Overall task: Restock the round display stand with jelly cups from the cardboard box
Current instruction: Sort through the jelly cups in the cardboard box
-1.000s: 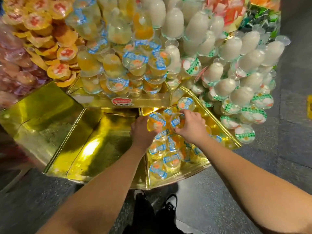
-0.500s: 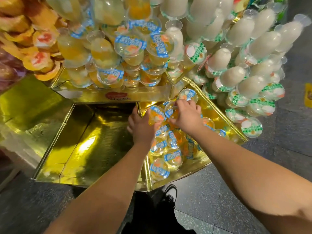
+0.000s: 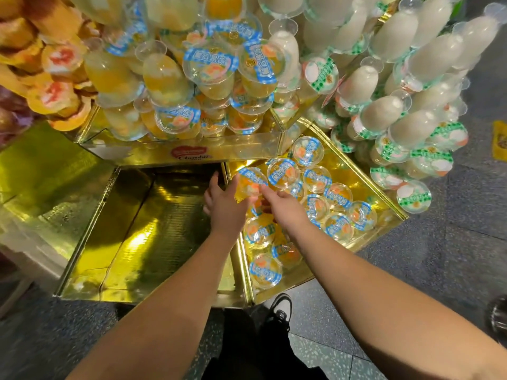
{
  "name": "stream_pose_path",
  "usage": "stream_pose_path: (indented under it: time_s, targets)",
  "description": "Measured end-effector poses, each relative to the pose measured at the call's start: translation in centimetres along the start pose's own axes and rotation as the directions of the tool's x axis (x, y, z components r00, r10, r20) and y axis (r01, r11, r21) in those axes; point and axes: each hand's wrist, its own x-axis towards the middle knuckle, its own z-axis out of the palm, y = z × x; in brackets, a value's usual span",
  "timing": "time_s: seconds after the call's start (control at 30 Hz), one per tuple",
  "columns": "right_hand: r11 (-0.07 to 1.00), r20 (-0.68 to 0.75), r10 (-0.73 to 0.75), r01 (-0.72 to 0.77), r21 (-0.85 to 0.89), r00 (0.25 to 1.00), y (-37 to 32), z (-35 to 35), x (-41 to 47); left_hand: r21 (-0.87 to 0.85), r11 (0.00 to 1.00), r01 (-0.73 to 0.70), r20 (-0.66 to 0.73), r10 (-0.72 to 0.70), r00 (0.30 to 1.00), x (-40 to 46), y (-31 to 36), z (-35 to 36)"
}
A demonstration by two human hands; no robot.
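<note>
In the head view, a gold-lined display stand (image 3: 170,242) is seen from above, divided into wedge-shaped compartments by gold ridges. The right-hand compartment (image 3: 384,204) is partly filled with clear jelly cups with blue-banded lids (image 3: 317,179), laid in loose rows on the gold floor, while the compartment to its left holds nothing that can be made out. The left hand (image 3: 223,204) is placed at the dividing ridge between the two compartments, its fingers curled round one jelly cup (image 3: 251,182), which is held tilted with its lid facing the camera. The right hand (image 3: 285,208) is extended beside it, with a straight finger laid against the lower edge of the same cup; whether its other fingers grasp anything cannot be told, since they are hidden beneath the hand. On the tier above, more blue-lidded cups (image 3: 211,64) are heaped, with white, green-lidded cups (image 3: 411,127) stacked to the right and orange cups (image 3: 55,91) to the left. A black shoe (image 3: 279,311) is seen on the dark speckled floor (image 3: 452,256) below the stand. The cardboard box is not shown.
</note>
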Motion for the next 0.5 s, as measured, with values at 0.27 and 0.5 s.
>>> stream_pose_path:
  time_s: [0.27,0.5]
  targets:
    - [0.995,-0.048,-0.028,0.032,0.093,0.998,0.5,2.1,2.2,-0.104,0.995,-0.013,0.112,0.025,0.993,0.6,0.4,-0.9]
    - [0.988,-0.14,-0.058,0.077,0.136,0.988,0.8,2.7,2.1,-0.049,0.999,-0.021,-0.009,0.021,1.0,2.1,0.8,-1.0]
